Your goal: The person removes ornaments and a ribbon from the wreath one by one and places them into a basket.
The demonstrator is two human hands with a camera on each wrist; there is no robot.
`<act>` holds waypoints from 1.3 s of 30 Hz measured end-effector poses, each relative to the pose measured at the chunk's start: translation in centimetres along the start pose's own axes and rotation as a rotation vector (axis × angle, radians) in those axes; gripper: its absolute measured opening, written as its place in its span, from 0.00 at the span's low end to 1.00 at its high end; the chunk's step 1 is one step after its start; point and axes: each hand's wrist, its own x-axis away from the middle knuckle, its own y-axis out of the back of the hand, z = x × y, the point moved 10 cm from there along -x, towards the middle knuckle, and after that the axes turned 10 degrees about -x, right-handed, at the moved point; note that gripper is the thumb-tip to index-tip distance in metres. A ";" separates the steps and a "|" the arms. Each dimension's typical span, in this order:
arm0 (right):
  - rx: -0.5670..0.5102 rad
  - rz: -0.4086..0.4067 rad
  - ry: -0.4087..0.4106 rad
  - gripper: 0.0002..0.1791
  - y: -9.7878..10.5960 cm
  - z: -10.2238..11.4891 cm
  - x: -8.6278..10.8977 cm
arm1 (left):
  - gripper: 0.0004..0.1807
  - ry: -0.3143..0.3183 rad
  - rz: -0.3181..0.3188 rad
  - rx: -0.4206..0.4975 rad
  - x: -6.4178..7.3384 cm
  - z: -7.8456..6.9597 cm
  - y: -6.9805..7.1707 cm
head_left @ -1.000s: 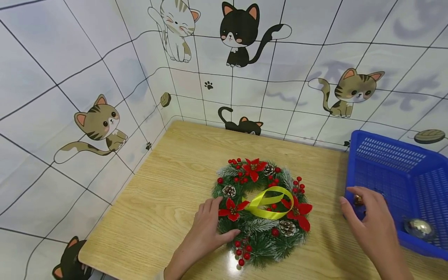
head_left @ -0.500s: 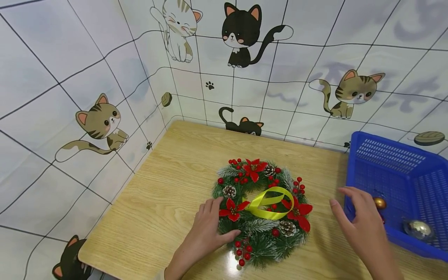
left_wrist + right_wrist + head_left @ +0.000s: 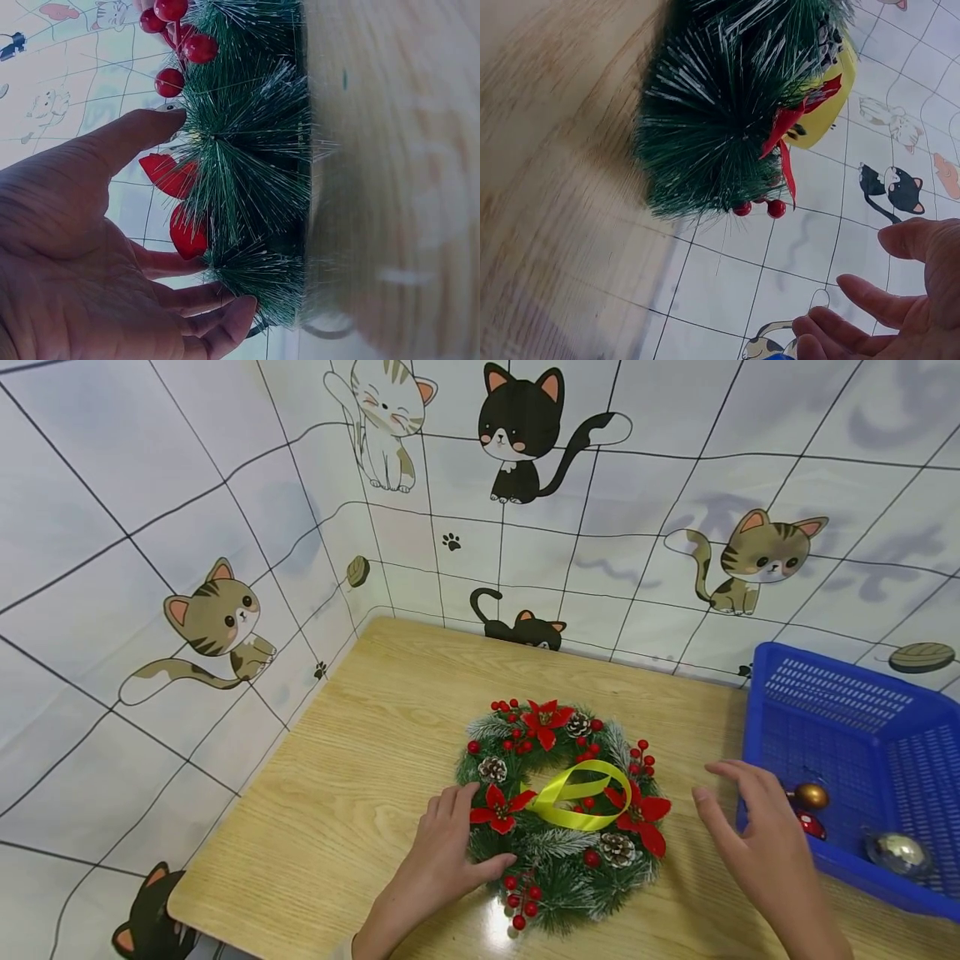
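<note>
A green Christmas wreath point(image 3: 558, 885) with red poinsettias, berries and pinecones lies on the wooden table. Across its middle loops a yellow ribbon point(image 3: 573, 818). My left hand point(image 3: 438, 852) rests at the wreath's left edge, thumb and fingers spread and loosely bent. In the left wrist view, fingertips point(image 3: 240, 311) touch the green needles, with a gap between palm and wreath. My right hand point(image 3: 765, 852) hovers between the wreath and the blue basket point(image 3: 918, 768), fingers relaxed and holding nothing. The right wrist view shows it apart from the wreath point(image 3: 705, 142).
At the basket's near end lie a gold bauble point(image 3: 812, 795), a red bauble point(image 3: 810, 824) and a silvery bauble point(image 3: 898, 852). A cat-patterned wall covering point(image 3: 637, 593) borders the table point(image 3: 360, 760) behind and to the left.
My right hand has moved left, from over the basket's edge toward the wreath, uncovering the gold and red baubles. The left hand and wreath stay in place.
</note>
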 end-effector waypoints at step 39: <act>-0.012 0.082 0.079 0.23 -3.0 2.1 -0.1 | 0.54 -0.011 0.005 0.005 0.2 0.0 0.1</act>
